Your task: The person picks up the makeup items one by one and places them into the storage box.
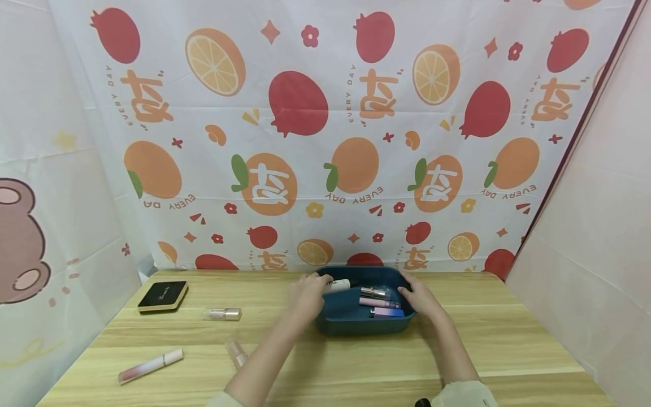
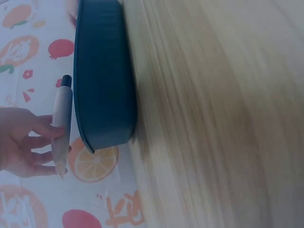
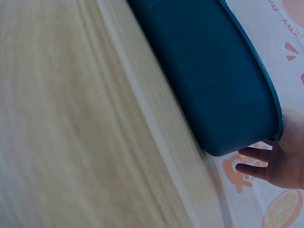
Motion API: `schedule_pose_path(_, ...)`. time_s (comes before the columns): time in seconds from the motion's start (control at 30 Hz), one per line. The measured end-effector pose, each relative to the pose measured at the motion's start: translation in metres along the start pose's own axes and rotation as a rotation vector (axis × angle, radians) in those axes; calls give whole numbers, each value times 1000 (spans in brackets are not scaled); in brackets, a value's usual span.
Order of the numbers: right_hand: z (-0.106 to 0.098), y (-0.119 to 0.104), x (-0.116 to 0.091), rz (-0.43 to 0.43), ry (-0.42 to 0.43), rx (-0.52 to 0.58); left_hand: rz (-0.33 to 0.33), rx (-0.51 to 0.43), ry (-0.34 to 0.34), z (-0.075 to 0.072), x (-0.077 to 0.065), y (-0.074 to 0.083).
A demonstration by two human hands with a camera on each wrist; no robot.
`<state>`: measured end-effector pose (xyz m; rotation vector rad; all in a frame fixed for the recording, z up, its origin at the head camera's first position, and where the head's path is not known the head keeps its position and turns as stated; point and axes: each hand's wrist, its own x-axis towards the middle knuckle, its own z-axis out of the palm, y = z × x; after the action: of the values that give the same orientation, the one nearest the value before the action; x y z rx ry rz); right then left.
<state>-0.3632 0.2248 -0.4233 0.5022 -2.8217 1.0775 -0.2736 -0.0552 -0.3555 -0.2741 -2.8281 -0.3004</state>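
My left hand [image 1: 307, 298] pinches a white squeeze tube [image 2: 61, 126] with a dark cap, just over the left end of a dark blue plastic bin [image 1: 366, 327]. Thumb and fingers lie on either side of the tube in the left wrist view. At the bin's right end, my right hand [image 1: 423, 298] grips the rim, fingers along the outer wall in the right wrist view. Inside the bin lie a gold-and-clear lipstick tube [image 1: 375, 292], a pale pink lip gloss tube [image 1: 379, 303] and a pink-and-blue tube [image 1: 386, 312].
On the wooden table [image 1: 366, 373], to the left, are a black compact with a gold edge [image 1: 163, 297], a clear-and-silver tube [image 1: 222, 314] and a red-to-white lip gloss [image 1: 151, 366]. Another clear tube [image 1: 236, 351] lies beside my left forearm. A fruit-print curtain [image 1: 325, 141] hangs behind the bin.
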Motion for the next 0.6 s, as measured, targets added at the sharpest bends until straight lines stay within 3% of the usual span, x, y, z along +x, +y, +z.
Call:
schedule_pose_path(0.23,0,1,0,-6,13,-15,13,20,-34,2,2,13)
schedule_pose_path(0.47,2,2,2,-26,27,-15,88,11,-1,7,1,24)
schedule_pose_path(0.6,1,3,3,-25,27,-11,96,5,-2,9,2,27)
